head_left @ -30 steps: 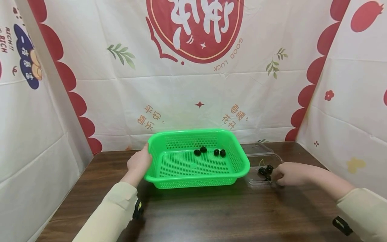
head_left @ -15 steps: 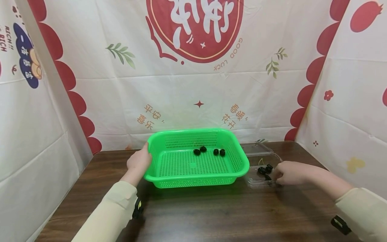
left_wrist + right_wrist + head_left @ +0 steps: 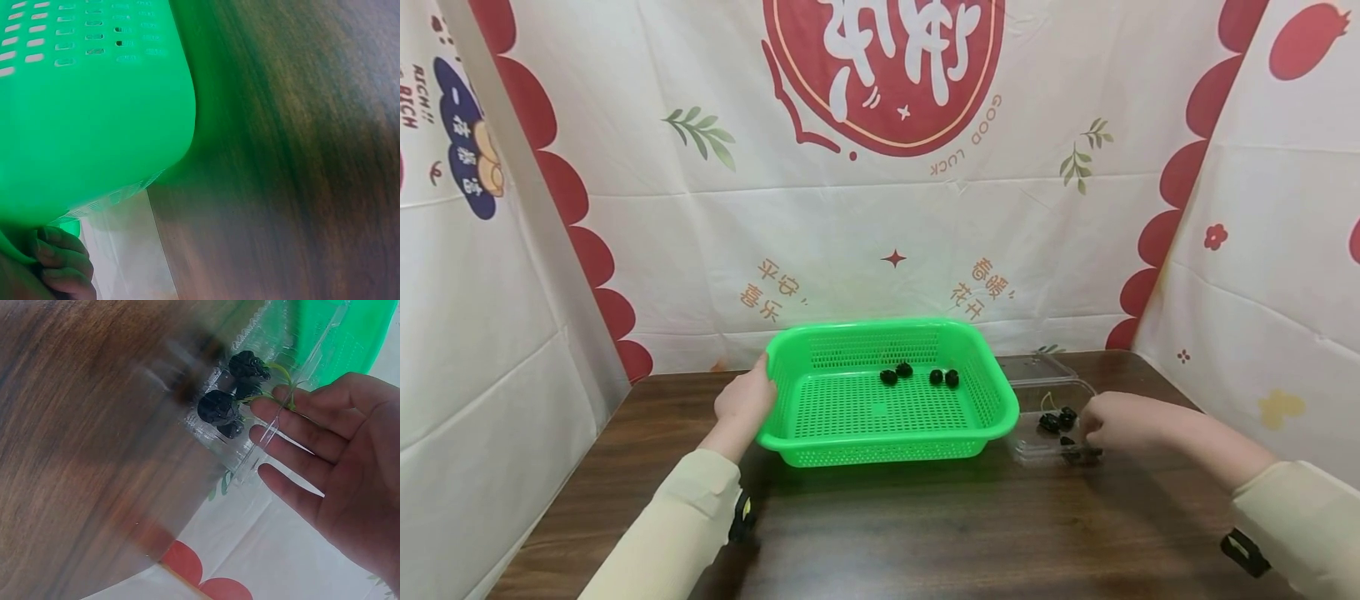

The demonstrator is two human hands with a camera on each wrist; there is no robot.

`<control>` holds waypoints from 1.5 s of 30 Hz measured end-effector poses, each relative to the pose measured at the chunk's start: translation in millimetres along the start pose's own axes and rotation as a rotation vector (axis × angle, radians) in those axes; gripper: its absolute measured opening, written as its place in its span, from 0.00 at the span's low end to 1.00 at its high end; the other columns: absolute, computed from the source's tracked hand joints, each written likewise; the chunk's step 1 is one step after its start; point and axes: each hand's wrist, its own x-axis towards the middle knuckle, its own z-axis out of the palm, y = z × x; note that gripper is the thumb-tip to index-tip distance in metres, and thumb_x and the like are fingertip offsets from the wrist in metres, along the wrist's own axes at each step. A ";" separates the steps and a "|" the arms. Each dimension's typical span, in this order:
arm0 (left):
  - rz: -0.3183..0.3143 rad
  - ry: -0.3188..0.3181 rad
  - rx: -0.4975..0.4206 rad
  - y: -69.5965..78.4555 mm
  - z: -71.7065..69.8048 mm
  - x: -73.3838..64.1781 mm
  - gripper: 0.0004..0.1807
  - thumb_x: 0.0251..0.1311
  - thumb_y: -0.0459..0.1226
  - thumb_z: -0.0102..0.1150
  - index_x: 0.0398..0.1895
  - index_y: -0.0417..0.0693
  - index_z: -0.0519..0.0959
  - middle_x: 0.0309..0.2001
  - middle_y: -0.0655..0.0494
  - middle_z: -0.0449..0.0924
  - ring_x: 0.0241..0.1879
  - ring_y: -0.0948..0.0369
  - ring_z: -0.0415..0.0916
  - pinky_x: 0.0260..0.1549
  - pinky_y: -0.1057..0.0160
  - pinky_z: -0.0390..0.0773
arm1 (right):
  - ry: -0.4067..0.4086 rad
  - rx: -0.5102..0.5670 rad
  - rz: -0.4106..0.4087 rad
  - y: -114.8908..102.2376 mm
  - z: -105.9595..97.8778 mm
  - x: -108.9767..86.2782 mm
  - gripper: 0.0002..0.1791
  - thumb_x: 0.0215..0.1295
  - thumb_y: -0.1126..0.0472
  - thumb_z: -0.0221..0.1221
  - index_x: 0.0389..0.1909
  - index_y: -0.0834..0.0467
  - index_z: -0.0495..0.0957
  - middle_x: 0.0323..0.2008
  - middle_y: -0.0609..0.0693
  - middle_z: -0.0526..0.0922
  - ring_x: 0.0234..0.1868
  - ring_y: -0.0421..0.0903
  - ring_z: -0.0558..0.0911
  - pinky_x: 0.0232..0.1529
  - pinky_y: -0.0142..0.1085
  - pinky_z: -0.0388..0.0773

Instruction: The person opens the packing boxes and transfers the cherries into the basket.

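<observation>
My left hand (image 3: 747, 403) grips the left rim of a green plastic basket (image 3: 880, 450); in the left wrist view its curled fingers (image 3: 65, 259) show beside the rim. Several dark cherries (image 3: 889, 377) lie in the basket. To its right stands a clear plastic box (image 3: 1030, 446) with more dark cherries (image 3: 1049, 422) in it. Over the box's right side, my right hand (image 3: 1123, 425) pinches green stems between thumb and forefinger. Dark cherries (image 3: 217, 407) hang from those stems close to the box wall, while the other fingers stay extended.
The clear box's lid (image 3: 1033, 367) lies folded back behind it. Everything stands on a dark wooden table (image 3: 880, 533), with a printed cloth (image 3: 850, 242) behind and at both sides. The basket's right rim comes close to the box.
My right hand has risen slightly, and dark cherries now show below it, shifted right from the others in the box. The left hand and the basket stay in place.
</observation>
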 end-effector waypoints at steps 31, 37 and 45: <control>0.001 0.004 -0.005 -0.9 -0.4 -1.8 0.33 0.69 0.37 0.41 0.77 0.48 0.52 0.29 0.44 0.78 0.25 0.51 0.74 0.19 0.54 0.69 | 0.234 -0.174 -0.200 -6.3 -23.4 7.9 0.14 0.51 0.74 0.66 0.27 0.49 0.87 0.27 0.37 0.82 0.29 0.33 0.76 0.33 0.36 0.79; 0.002 0.008 -0.008 0.0 -0.6 -2.3 0.33 0.69 0.38 0.42 0.77 0.49 0.53 0.33 0.43 0.79 0.25 0.51 0.74 0.19 0.54 0.69 | 0.287 -0.209 -0.189 -17.4 -30.3 6.2 0.16 0.49 0.74 0.65 0.26 0.46 0.86 0.26 0.36 0.80 0.27 0.33 0.74 0.32 0.36 0.78; 0.006 0.013 -0.007 0.0 -0.5 -1.5 0.32 0.69 0.37 0.41 0.77 0.49 0.53 0.37 0.41 0.80 0.27 0.51 0.74 0.19 0.53 0.69 | 0.385 -0.266 -0.181 -29.3 -37.8 6.4 0.14 0.54 0.71 0.66 0.29 0.45 0.85 0.26 0.34 0.78 0.28 0.33 0.76 0.32 0.37 0.79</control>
